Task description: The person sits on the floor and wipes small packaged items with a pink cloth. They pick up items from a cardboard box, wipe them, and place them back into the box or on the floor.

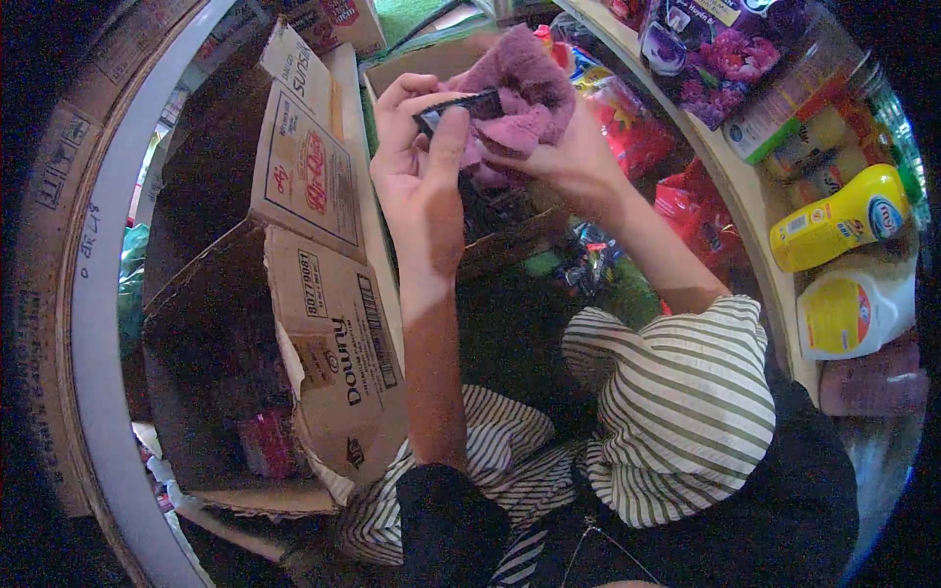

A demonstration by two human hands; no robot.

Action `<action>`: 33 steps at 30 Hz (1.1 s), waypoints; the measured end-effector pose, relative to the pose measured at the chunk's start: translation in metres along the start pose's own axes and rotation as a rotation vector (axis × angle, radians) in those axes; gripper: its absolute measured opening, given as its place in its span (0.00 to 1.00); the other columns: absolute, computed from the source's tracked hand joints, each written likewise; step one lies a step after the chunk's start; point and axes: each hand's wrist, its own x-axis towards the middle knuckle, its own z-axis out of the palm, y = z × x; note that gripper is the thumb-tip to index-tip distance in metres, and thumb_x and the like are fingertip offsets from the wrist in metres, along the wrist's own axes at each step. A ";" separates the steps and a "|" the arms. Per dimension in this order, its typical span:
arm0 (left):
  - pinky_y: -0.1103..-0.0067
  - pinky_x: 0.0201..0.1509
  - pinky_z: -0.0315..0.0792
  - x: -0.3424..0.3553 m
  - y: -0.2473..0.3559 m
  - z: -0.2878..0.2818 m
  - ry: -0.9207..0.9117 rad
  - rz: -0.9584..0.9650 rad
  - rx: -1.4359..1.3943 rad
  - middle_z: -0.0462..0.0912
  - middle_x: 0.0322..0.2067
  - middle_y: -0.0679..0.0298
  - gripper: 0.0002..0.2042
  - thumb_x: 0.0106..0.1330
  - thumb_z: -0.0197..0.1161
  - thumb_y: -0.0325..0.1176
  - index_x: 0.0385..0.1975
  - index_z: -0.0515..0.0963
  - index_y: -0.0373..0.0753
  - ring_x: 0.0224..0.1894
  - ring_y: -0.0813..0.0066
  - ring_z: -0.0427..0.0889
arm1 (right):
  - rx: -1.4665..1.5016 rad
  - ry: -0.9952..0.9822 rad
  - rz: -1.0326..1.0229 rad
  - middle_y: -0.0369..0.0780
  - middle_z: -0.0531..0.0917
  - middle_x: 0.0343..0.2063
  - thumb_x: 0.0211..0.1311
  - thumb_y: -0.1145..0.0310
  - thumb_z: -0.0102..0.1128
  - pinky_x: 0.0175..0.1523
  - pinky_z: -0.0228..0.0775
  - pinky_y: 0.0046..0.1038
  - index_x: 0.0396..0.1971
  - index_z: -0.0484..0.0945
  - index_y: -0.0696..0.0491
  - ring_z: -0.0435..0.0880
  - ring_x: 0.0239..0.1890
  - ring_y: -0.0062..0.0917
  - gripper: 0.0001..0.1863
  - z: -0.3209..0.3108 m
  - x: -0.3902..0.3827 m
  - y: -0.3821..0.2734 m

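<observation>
My left hand point(421, 186) pinches a small dark packet with a pale patch point(477, 102) between thumb and fingers. Against it lies a crumpled mauve cloth point(534, 88), which my right hand point(578, 167) grips from beneath and behind. Some of the right fingers are hidden by the cloth. Both hands are raised close together above an open cardboard box point(510, 240), whose inside is dark, with unclear dark items in it.
To the left stands a large open carton point(338, 358) with torn flaps. Red plastic packages point(696, 216) and several small sachets point(593, 257) lie right of the box. Along the right shelf are a yellow bottle point(838, 220), a white bottle point(851, 314) and a purple pouch point(730, 54).
</observation>
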 end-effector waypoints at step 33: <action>0.78 0.43 0.64 -0.003 0.041 0.000 0.066 0.299 0.408 0.76 0.24 0.66 0.07 0.43 0.65 0.20 0.24 0.81 0.34 0.34 0.72 0.70 | -0.773 -0.080 -0.168 0.43 0.81 0.30 0.45 0.54 0.61 0.39 0.72 0.28 0.42 0.76 0.48 0.81 0.35 0.35 0.22 0.001 0.002 0.009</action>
